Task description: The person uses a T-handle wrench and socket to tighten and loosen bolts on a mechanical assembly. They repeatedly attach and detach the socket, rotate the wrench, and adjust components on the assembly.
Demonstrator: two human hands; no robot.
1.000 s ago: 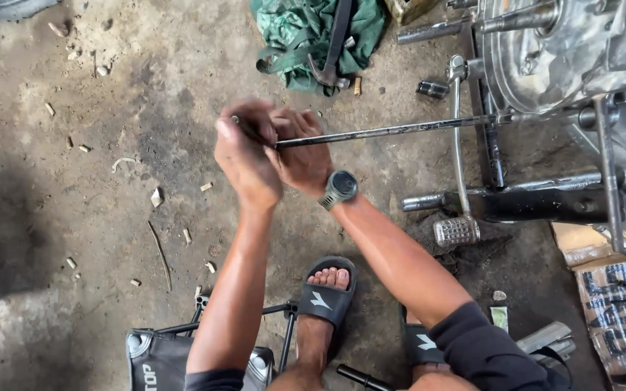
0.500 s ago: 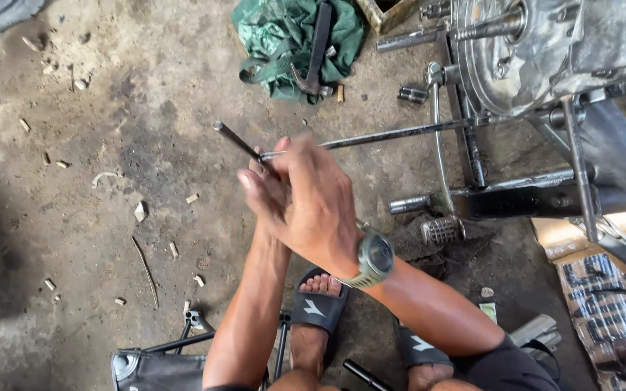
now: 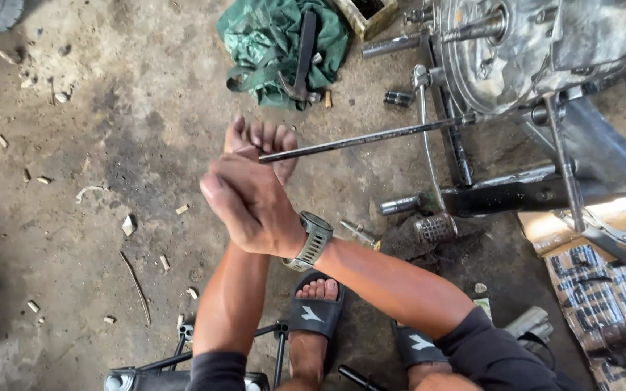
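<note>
Over the floor [image 3: 74, 145], both hands work a rod [image 3: 360, 139] into the engine [image 3: 516, 51]. Left hand [image 3: 262, 145] fingers spread under the rod's end; right hand [image 3: 251, 206] fist shut, contents hidden. Rod not out yet, pull unfinished.

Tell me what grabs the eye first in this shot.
At centre, both hands work the near end of a long metal rod: the right hand, with a wristwatch, lies over the left hand, whose fingers spread under the rod. The rod runs right to a grimy engine casing at top right. Behind the hands, a hammer lies on a crumpled green cloth on the concrete floor.
</note>
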